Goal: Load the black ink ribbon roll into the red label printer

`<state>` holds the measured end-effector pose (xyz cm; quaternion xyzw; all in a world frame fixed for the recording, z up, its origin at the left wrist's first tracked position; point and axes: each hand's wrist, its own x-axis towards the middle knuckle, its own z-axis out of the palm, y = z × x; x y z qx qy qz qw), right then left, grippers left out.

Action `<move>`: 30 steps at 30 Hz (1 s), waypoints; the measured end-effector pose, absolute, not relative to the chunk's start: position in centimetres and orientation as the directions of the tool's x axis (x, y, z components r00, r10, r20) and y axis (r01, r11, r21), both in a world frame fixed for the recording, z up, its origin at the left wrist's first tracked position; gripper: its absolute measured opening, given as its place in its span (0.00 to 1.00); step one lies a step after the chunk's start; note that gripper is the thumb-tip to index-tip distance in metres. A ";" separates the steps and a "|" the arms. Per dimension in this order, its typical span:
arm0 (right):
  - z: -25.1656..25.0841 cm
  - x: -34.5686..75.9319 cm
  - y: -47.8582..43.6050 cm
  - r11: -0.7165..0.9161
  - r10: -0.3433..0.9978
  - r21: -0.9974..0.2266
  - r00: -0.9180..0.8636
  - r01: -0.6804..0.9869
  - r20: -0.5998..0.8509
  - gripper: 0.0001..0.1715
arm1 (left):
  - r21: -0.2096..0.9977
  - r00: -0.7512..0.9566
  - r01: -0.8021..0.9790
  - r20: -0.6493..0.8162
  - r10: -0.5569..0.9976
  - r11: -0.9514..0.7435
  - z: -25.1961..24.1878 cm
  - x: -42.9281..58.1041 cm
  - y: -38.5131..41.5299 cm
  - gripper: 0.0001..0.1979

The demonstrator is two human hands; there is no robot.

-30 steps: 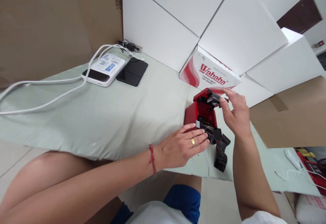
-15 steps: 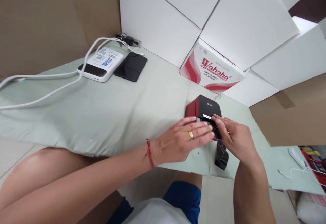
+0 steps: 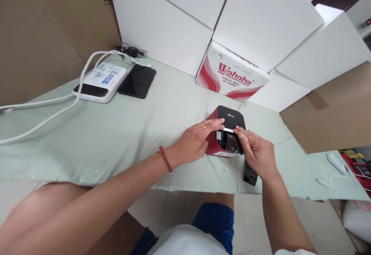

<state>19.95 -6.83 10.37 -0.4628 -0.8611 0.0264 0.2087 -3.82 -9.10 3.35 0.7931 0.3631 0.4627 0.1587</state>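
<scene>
A small red and black box-shaped device (image 3: 232,115) sits on the pale green cloth, its dark front opening facing me. Clear crinkled plastic (image 3: 232,143) shows inside that opening. My left hand (image 3: 196,139), with a gold ring and red string bracelet, holds the left side, fingers reaching over the top edge. At the right front edge, my right hand (image 3: 257,150) grips the device, fingertips by the white label strip (image 3: 228,130). Its palm side is hidden. Below that hand lies a black block-shaped piece (image 3: 249,175), partly covered by it.
A white power bank (image 3: 101,81) with a white cable and a black phone (image 3: 137,81) lie at the left, keys (image 3: 131,50) behind them. A Wahaha carton (image 3: 232,73) stands against white boxes. Cardboard (image 3: 327,108) borders the right side.
My left hand has moved from the device's front opening up and left onto its side and top edge, uncovering the opening. My right hand stays at the right edge. The view has shifted.
</scene>
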 end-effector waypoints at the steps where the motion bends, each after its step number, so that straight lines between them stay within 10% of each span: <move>1: 10.2 19.9 -7.0 0.562 0.814 -0.268 -0.463 0.783 0.352 0.20 | 0.578 0.309 0.408 0.640 0.703 -0.706 3.2 -3.9 -9.1 0.43; 7: 9.2 20.6 -9.8 0.610 0.776 -0.412 -0.405 0.677 0.484 0.18 | 0.443 0.243 0.537 0.734 0.634 -0.718 2.8 -4.2 -9.2 0.24; 19: 8.1 21.6 -11.1 0.664 0.739 -0.402 -0.473 0.630 0.480 0.15 | 0.582 0.212 0.574 0.574 0.791 -0.576 3.5 -4.4 -9.2 0.26; 30: 14.8 19.1 -8.1 0.607 0.794 -0.227 -0.594 0.761 0.131 0.23 | 0.527 0.261 0.728 0.377 0.888 -0.438 4.6 -4.4 -10.1 0.32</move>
